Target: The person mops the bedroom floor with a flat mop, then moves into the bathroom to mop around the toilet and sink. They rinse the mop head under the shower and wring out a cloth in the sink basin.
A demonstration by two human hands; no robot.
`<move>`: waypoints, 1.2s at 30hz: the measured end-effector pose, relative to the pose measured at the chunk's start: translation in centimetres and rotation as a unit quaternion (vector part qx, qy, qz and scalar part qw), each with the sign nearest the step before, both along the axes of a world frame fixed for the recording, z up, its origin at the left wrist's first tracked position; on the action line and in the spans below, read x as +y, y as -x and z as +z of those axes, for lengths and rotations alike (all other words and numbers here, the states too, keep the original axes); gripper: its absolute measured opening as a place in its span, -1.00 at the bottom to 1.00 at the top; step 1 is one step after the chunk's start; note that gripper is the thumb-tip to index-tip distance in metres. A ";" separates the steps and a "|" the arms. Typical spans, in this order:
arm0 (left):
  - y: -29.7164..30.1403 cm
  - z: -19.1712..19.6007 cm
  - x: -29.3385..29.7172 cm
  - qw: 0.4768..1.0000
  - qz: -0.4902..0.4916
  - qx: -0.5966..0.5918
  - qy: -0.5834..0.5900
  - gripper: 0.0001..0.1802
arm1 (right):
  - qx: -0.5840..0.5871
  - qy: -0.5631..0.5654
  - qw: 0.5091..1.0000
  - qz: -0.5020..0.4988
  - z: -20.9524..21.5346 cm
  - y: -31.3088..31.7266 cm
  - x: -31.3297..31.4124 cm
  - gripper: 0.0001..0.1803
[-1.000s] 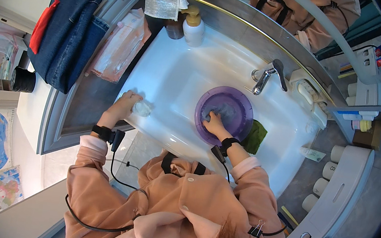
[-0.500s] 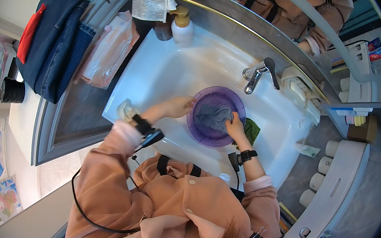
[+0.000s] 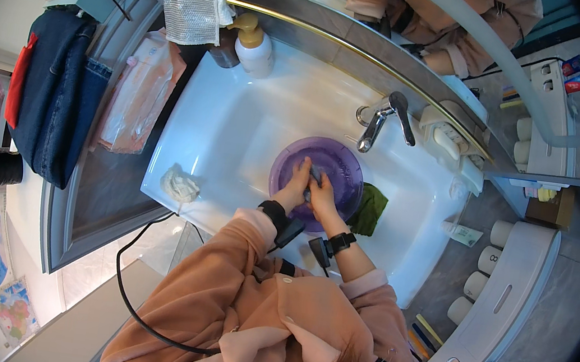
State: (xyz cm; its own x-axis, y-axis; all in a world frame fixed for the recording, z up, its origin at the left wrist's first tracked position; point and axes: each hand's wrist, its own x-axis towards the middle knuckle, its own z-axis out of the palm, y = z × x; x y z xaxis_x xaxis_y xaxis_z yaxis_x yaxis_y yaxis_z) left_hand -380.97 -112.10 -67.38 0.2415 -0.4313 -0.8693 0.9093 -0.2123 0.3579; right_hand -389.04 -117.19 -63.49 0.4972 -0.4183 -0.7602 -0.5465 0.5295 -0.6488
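A round purple basin (image 3: 352, 178) stands in the white sink (image 3: 229, 145). Over it my left hand (image 3: 293, 187) and my right hand (image 3: 322, 198) are close together, both closed around a bunched grey-blue cloth (image 3: 315, 175). Only a small part of that cloth shows between the fingers. A dark green cloth (image 3: 372, 211) lies in the sink against the basin's right side. Beyond the basin is a chrome faucet (image 3: 382, 123).
A crumpled whitish cloth (image 3: 180, 186) rests on the sink's left rim. At the back left corner stands a pump bottle (image 3: 253, 53), with a silvery cloth (image 3: 193, 13) hanging from the rail (image 3: 308, 31). Folded jeans (image 3: 61, 99) lie at left; a white holder (image 3: 507, 302) stands at right.
My left hand has moved right, from the basin's rim to the cloth. The cloth, spread in the basin before, is now bunched between both hands. The whole view has shifted slightly.
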 end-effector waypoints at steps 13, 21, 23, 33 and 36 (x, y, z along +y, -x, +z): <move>-0.2 1.1 -0.9 0.987 0.122 -0.051 0.091 -0.49 | 0.040 0.485 0.822 0.297 5.3 -1.0 -1.0 -0.59; -3.4 3.2 1.2 0.974 -0.166 -0.149 0.027 -0.47 | 0.142 0.418 0.849 0.291 3.4 0.1 -3.7 -0.54; -4.4 4.8 2.4 0.914 -0.259 -0.311 0.013 -0.45 | 0.137 0.405 0.865 0.264 2.9 1.5 -4.5 -0.51; -10.9 12.7 9.3 0.757 -0.412 -0.506 0.039 -0.51 | 0.154 0.395 0.732 0.533 3.0 1.1 -4.2 -0.70; -12.7 14.8 11.6 0.786 -0.414 -0.458 0.043 -0.51 | 0.074 0.259 0.864 0.426 6.8 -2.4 -5.9 -0.75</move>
